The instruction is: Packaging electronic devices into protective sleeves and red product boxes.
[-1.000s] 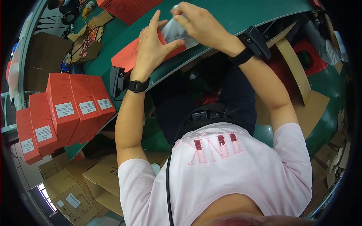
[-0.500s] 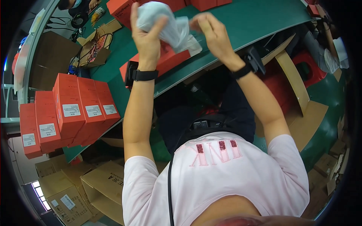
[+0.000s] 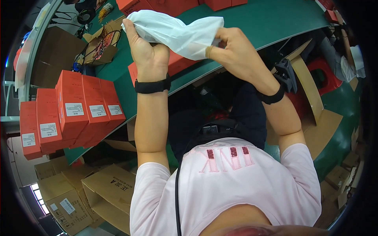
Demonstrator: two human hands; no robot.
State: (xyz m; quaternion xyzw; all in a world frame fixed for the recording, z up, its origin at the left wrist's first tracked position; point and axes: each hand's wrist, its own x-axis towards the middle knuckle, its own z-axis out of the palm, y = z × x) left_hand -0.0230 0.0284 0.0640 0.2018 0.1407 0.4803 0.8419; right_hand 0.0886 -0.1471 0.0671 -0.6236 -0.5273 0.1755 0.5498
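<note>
Above the red box (image 3: 181,64) on the green tabletop (image 3: 271,21), I hold a white bag (image 3: 173,33), my left grip (image 3: 149,50) curled round its fuller end, fingers mostly hidden, my right grip (image 3: 234,48) pinched on the loose edge. The film looks thin, soft and slippery, the load probably light; the fuller end seems the surer hold, since the edge could tear.

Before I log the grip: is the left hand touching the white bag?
Touching. The head view shows the left hand palm up under the white bag, its thumb against the bag's left end; the fingers are hidden.
</note>
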